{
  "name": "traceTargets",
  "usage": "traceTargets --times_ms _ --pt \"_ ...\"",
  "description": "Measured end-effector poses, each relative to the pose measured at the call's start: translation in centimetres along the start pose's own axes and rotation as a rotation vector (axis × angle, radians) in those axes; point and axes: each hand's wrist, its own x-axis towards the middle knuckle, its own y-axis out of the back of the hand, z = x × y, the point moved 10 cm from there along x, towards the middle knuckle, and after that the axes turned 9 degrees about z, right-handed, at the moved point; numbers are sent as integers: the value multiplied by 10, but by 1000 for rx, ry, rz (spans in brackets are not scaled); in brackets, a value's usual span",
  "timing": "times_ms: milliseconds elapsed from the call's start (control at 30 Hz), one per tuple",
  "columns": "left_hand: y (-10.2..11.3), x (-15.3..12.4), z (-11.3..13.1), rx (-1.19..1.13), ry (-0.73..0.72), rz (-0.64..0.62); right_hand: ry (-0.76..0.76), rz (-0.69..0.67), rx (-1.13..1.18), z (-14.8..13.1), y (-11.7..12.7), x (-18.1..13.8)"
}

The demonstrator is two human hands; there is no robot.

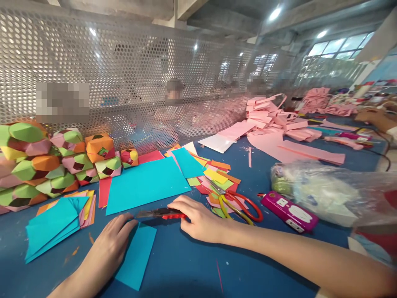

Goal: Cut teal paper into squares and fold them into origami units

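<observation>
I take the clock from the middle of the head view. At seven o'clock the small blue sheet (142,254) lies flat on the table (182,275), and the left hand (111,242) rests over its left side with bent fingers close together; whether the thumb pinches the paper, I cannot tell. The right hand (198,219), at six o'clock, is closed around the red-and-black cutter knife (167,213), whose grey blade points to nine, just beside the left fingertips. The two hands are apart. I judge the paper very light, a little stiff, easily creased and quick to slide, so it is best pressed flat near one edge, away from the blade. The knife seems light and rigid; its handle is the safe place to grip. At eight lies the large blue sheet (145,182), smooth and matte; at nine, faceted paper balls (46,165); between two and three, curling pink strips (263,116).
</observation>
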Motion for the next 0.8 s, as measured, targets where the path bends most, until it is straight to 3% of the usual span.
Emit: traceTargets --times_ms 133,333,600,800 --pt "5 3 -2 -6 20 25 -8 -15 -13 3 -1 -2" --pt "12 5 6 -82 20 37 -162 -50 -51 7 11 -6" --pt "27 19 12 -370 160 26 -193 -145 -183 16 11 -26" --pt "22 26 1 -441 356 -33 -135 -183 -228 19 15 -35"
